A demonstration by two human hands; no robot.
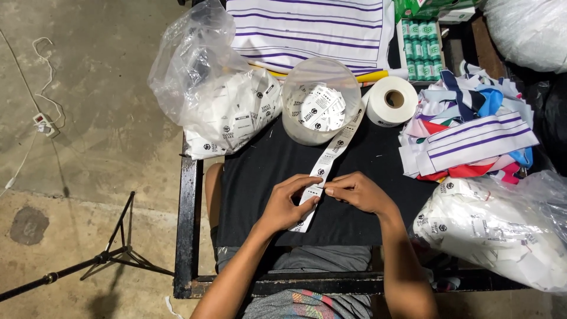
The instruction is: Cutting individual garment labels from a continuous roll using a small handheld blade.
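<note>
Head view: both hands meet over the middle of the desk [260, 177], which is draped in black cloth. The left hand [286, 204] and right hand [357, 192] each pinch the white label strip [326, 158] between thumb and fingers. The strip runs up towards the far edge, to a white roll [391, 101] beside a clear tub [321, 100] of cut labels.
</note>
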